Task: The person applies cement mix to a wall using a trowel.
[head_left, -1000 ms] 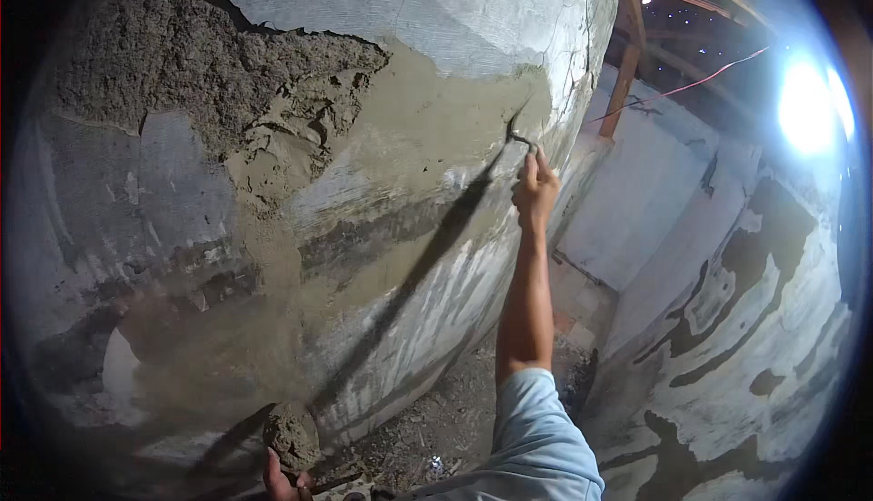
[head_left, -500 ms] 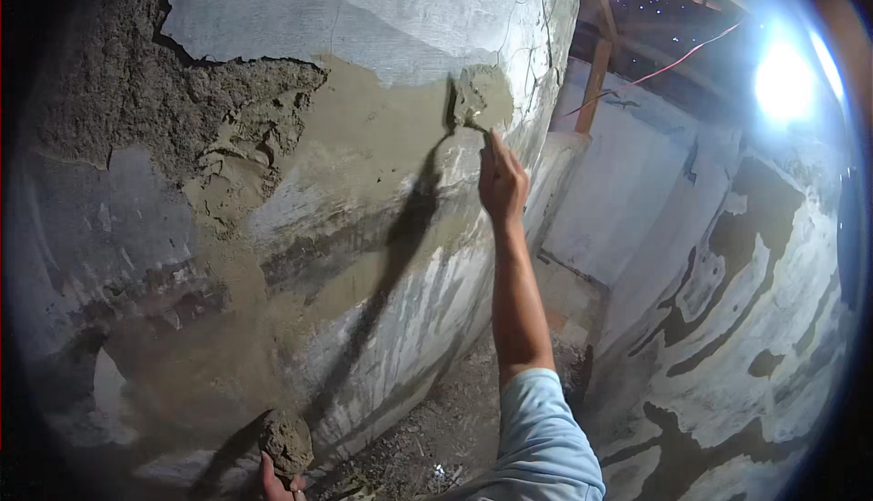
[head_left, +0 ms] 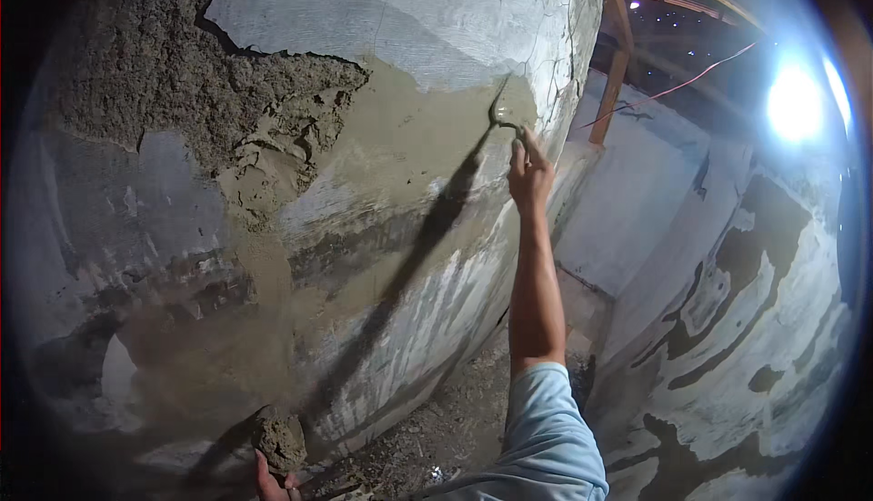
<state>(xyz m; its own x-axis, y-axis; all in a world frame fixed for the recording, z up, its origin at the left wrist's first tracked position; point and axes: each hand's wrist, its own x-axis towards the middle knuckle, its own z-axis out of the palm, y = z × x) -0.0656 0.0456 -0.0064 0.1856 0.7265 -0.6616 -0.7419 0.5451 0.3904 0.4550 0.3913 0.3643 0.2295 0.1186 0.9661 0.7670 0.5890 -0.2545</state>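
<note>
Up at the edge of a damp mortar patch [head_left: 409, 124] on the wall, my right hand [head_left: 530, 174] is closed round the handle of a small trowel [head_left: 506, 114]. The trowel's blade lies against the fresh mortar, close to the wall's cracked right corner. Low in the picture, my left hand [head_left: 273, 483] holds a rough lump of wet mortar [head_left: 279, 441] in front of the wall. Whether a tool lies under that lump is hidden. The left fingers are partly cut off by the lower edge.
Left of the patch, the plaster is broken away to a rough, crumbly surface [head_left: 155, 55]. Rubble [head_left: 436, 419] covers the floor below. A stained wall [head_left: 755, 301] stands on the right, with a bright lamp [head_left: 794, 103] above it. A thin red wire [head_left: 677, 90] crosses near a wooden post [head_left: 611, 96].
The thick clump of mortar under the trowel now lies flatter and smoother on the wall. The view has shifted slightly, and the left hand still holds its lump.
</note>
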